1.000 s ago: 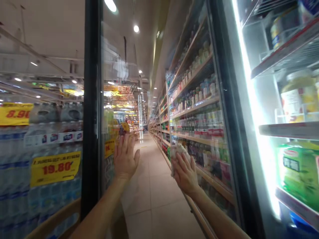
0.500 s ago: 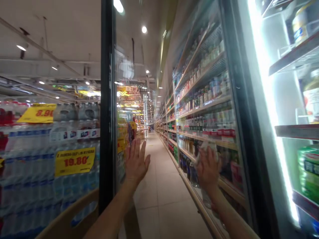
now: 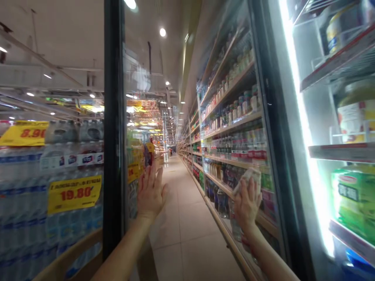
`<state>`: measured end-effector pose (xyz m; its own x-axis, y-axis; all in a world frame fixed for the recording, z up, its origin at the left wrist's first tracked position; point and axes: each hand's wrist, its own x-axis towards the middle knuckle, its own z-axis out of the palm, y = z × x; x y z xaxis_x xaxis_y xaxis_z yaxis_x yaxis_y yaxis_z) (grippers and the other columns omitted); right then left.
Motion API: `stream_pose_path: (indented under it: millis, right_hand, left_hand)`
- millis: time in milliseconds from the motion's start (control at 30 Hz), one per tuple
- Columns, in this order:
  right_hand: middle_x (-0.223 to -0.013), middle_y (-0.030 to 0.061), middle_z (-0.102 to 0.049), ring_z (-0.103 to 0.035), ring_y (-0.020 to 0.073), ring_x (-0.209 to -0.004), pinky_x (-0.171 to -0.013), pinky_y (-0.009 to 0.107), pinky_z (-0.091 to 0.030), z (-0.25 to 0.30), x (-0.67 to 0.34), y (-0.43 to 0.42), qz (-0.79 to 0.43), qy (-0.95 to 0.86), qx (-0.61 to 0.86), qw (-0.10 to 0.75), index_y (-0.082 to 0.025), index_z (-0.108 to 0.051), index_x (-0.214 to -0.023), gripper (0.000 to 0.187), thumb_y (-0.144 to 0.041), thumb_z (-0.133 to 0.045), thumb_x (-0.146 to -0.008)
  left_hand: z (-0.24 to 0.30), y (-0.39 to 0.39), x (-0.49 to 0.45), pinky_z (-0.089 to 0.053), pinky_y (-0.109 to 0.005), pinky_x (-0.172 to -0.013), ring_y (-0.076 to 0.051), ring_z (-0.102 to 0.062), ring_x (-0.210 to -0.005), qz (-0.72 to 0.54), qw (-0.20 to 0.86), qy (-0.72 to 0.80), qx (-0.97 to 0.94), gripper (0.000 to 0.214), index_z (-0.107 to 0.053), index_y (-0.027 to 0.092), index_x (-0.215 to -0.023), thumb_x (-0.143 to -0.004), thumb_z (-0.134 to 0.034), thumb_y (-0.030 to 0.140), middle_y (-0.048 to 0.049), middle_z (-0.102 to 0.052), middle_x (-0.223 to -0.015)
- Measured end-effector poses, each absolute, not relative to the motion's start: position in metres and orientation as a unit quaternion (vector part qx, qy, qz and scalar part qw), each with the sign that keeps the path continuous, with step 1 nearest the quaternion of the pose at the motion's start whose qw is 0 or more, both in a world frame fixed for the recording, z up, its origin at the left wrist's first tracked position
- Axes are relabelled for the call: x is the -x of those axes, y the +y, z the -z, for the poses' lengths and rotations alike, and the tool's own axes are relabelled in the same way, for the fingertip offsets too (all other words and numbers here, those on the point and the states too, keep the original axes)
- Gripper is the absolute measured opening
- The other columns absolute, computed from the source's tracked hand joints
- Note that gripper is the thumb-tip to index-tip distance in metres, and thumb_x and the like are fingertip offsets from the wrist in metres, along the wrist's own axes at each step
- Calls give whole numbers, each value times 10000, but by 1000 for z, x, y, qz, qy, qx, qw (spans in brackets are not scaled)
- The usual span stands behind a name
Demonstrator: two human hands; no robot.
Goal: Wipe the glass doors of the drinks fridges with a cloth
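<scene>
A tall glass door in a dark frame stands before me, with an aisle seen through it. My left hand is raised on the left part of the pane, palm toward the glass and fingers spread, holding nothing. On the right part, my right hand presses a pale, folded cloth to the glass. Its fingers lie over the cloth, which sticks out above and beside them. Whether the left palm fully touches the pane, I cannot tell.
Lit cooler shelves with bottles and a green pack stand at the right. Stacked water bottles with yellow price signs fill the left. A tan curved panel sits low beside the dark door frame.
The view has turned slightly right, so the door and shelves sit further left. My right hand and the cloth have shifted right across the glass. My left hand stays raised and spread.
</scene>
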<state>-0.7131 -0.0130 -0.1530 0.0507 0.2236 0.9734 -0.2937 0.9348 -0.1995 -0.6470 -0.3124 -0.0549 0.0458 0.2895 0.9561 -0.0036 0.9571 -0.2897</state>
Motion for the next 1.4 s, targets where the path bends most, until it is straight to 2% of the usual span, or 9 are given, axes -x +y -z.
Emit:
stream_pose_path:
  millis: [133,300,467,533,700,900,1067,1233,1400]
  right_hand:
    - [-1462,78,-362,-291,261,-1368,-1090,517,-238,163,713,-2,-99,-701,-173,685,-317,-253,-1437,611,-194,-416,-861]
    - [-1489,169,-272,-235,352,-1376,-1000,612,-296,169,719,18,-200,-670,35,714,-222,-222,-1456,596,-236,-380,-882]
    - [-1422,90,-420,-262,262,-1379,-1105,502,-212,179,699,-41,-95,-703,-217,671,-260,-362,-1396,553,-227,-453,-852]
    - [-1387,63,-466,-279,235,-1373,-1123,477,-182,176,695,-51,-88,-695,-254,667,-283,-419,-1354,515,-222,-463,-846]
    - [-1452,154,-353,-197,288,-1400,-1070,530,-233,154,702,-44,-159,-679,-74,713,-207,-313,-1419,553,-195,-398,-872]
    - [-1396,77,-457,-290,235,-1365,-1123,472,-166,131,696,-75,-102,-685,-236,681,-266,-364,-1395,546,-239,-442,-855]
    - [-1453,144,-360,-206,286,-1395,-1089,523,-186,89,699,-81,-186,-672,-84,712,-195,-363,-1399,516,-247,-385,-886]
    - [-1422,47,-429,-239,214,-1382,-1140,465,-95,81,698,-95,-57,-677,-291,674,-274,-404,-1370,517,-288,-448,-855]
    - [-1457,125,-357,-243,288,-1377,-1082,547,-192,65,712,-46,-203,-683,-46,700,-198,-403,-1376,511,-295,-374,-875]
  left_hand:
    - [55,-313,648,-189,-440,-1132,-237,-180,-1406,-97,712,-689,94,661,-162,209,-1459,-873,-459,281,-107,-255,-1499]
    - [56,-313,649,-188,-449,-1132,-241,-191,-1403,-81,710,-692,103,665,-160,229,-1460,-869,-462,278,-96,-267,-1496]
    - [57,-315,651,-178,-446,-1135,-243,-192,-1403,-77,705,-697,106,660,-187,222,-1455,-862,-471,280,-104,-264,-1497]
    - [57,-316,652,-174,-443,-1136,-241,-186,-1405,-78,702,-700,104,645,-206,210,-1451,-865,-465,281,-113,-270,-1494]
    - [57,-315,653,-163,-437,-1141,-235,-186,-1405,-82,710,-691,108,630,-236,193,-1442,-862,-465,286,-120,-295,-1483]
    - [56,-315,651,-178,-437,-1135,-241,-192,-1403,-80,706,-697,98,623,-250,191,-1437,-863,-469,293,-128,-297,-1480]
    - [56,-315,651,-185,-432,-1134,-227,-184,-1405,-84,715,-686,108,617,-240,196,-1439,-872,-461,296,-125,-311,-1475]
    - [57,-316,652,-175,-432,-1137,-221,-180,-1406,-85,712,-690,102,614,-237,203,-1440,-875,-461,294,-119,-318,-1472]
    - [57,-317,651,-191,-436,-1130,-230,-180,-1406,-105,715,-684,101,604,-274,166,-1425,-867,-468,293,-144,-341,-1456]
